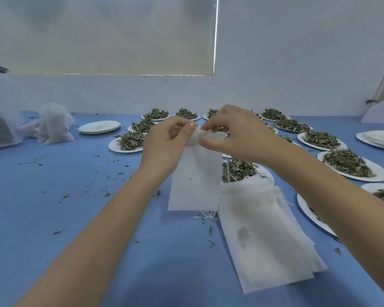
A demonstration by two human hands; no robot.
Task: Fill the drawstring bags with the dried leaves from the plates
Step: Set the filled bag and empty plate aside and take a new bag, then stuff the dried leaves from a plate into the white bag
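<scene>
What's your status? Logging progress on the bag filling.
Left hand and right hand pinch empty bag at its mouth. Leaves still on plate. Nothing in the way.

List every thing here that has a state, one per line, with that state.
Left hand: pinching the held bag's top edge.
Right hand: pinching the same top edge.
Held bag: flat, hanging, no leaves visible inside.
Pile of bags: flat, lying on the table.
Filled bags: plump, at far left.
Stacked plates: without leaf heaps.
Near plate: heaped with dried leaves.
</scene>
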